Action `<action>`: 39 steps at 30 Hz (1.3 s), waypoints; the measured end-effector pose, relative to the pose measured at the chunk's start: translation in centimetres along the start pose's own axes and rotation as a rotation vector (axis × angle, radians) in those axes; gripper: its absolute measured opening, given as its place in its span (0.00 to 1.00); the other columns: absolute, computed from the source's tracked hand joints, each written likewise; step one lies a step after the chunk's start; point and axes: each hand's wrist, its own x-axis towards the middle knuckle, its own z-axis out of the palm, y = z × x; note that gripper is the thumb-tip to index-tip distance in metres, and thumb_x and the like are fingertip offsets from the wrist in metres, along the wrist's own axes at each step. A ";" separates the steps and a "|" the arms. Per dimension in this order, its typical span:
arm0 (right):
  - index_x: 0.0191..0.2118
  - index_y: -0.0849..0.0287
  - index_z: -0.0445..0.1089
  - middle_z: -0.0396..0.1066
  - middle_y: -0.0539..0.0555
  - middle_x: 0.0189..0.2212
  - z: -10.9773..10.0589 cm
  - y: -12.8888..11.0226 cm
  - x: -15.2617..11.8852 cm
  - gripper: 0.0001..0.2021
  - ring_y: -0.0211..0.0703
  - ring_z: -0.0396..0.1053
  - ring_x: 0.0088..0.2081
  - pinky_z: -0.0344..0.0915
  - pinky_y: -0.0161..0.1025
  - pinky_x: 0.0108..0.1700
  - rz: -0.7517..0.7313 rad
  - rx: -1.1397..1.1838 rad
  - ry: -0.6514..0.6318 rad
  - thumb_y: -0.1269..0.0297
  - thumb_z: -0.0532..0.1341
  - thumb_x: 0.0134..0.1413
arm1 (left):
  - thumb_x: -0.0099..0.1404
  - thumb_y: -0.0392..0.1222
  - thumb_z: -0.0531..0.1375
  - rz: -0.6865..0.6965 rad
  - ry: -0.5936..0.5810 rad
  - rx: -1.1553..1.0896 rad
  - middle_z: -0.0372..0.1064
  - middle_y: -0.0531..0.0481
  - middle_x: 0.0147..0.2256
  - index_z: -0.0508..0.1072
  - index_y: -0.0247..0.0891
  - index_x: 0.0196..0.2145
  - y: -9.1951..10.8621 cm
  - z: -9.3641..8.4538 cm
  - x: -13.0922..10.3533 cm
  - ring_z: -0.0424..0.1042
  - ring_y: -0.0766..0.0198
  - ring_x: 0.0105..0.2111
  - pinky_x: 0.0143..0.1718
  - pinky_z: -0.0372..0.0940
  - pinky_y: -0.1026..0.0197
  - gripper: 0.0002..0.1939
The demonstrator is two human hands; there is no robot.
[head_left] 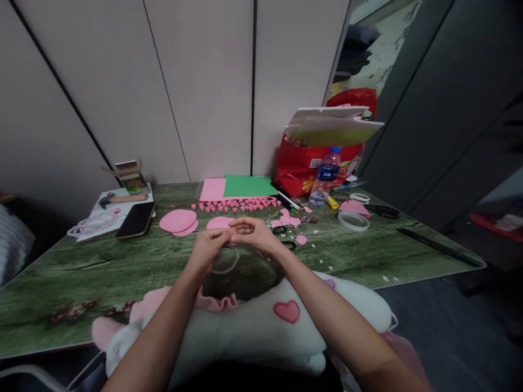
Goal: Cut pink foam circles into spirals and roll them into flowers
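Observation:
My left hand point(206, 247) and my right hand point(256, 235) meet over the near middle of the table, fingertips pinched together. Something small and pinkish may be between them, but the fingers hide most of it. Just below the fingertips is a ring-shaped roll of clear tape point(236, 261), partly covered by my left hand. Behind the hands lies a pink paper circle point(217, 222). Black scissors handles point(289, 245) show beside my right wrist. Farther back runs a row of many small pink rolled pieces point(241, 206).
Pink circles point(178, 220) lie left, near a phone point(136, 220) and a hammer point(122, 200). Green paper point(250, 185) is at the back. A water bottle point(327, 177) stands before a red bag point(296, 169). Another tape roll point(353, 221) lies right. A plush toy point(253, 337) covers my lap.

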 end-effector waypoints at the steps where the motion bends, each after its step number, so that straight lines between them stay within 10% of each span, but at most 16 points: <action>1: 0.36 0.61 0.67 0.69 0.50 0.29 0.0 0.0 0.0 0.21 0.34 0.67 0.30 0.64 0.37 0.39 0.011 0.009 0.000 0.65 0.67 0.27 | 0.42 0.43 0.64 0.000 0.011 -0.011 0.71 0.49 0.23 0.75 0.32 0.24 0.0 0.0 0.0 0.67 0.65 0.26 0.31 0.62 0.63 0.12; 18: 0.35 0.62 0.68 0.68 0.47 0.20 -0.1 0.1 -0.2 0.20 0.33 0.68 0.24 0.67 0.35 0.32 0.182 0.171 -0.042 0.64 0.67 0.28 | 0.44 0.44 0.62 0.108 0.238 0.008 0.72 0.48 0.27 0.75 0.32 0.27 -0.3 -0.3 0.5 0.68 0.65 0.29 0.32 0.61 0.64 0.13; 39: 0.33 0.63 0.68 0.69 0.48 0.23 -0.1 -0.3 0.1 0.17 0.31 0.66 0.23 0.65 0.31 0.28 0.070 0.210 0.169 0.65 0.66 0.30 | 0.41 0.43 0.64 0.063 0.110 0.155 0.71 0.48 0.23 0.72 0.30 0.33 0.3 0.0 -0.1 0.69 0.64 0.25 0.29 0.62 0.64 0.20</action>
